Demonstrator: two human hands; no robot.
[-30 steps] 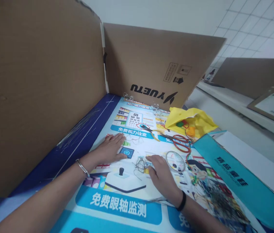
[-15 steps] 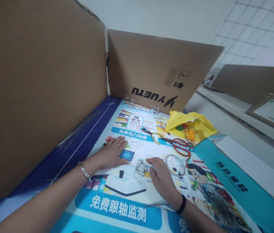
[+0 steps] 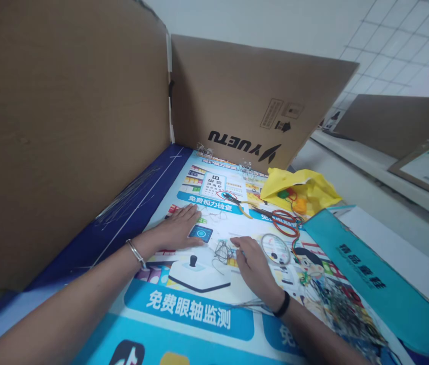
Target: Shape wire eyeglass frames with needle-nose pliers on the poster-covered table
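My left hand [image 3: 179, 229] lies flat on the printed sheet [image 3: 195, 324], palm down, fingers stretched out, with nothing in it. Just right of its thumb is a small loose tangle of thin wire [image 3: 223, 251]. At the right edge of that tangle is my right hand [image 3: 255, 266], fingers bent and the thumb apart from them; no held thing shows. A round hoop [image 3: 276, 249] lies to the right of this hand. Several thin wire strands [image 3: 252, 304] lie by its wrist. Farther back are orange-handled scissors [image 3: 285, 223] and yellow-handled pliers [image 3: 243, 209].
Cardboard panels [image 3: 237, 91] stand at the left and back. A yellow bag [image 3: 313, 190] with coloured thread balls lies back right, beside a teal box [image 3: 366, 279]. A large wire heap [image 3: 351, 314] is at front right. Straight wires [image 3: 126, 197] lie along the left panel.
The view has tipped down slightly, so everything sits a little higher and more of the sheet's front shows. Both hands keep nearly the same place and pose on the sheet.
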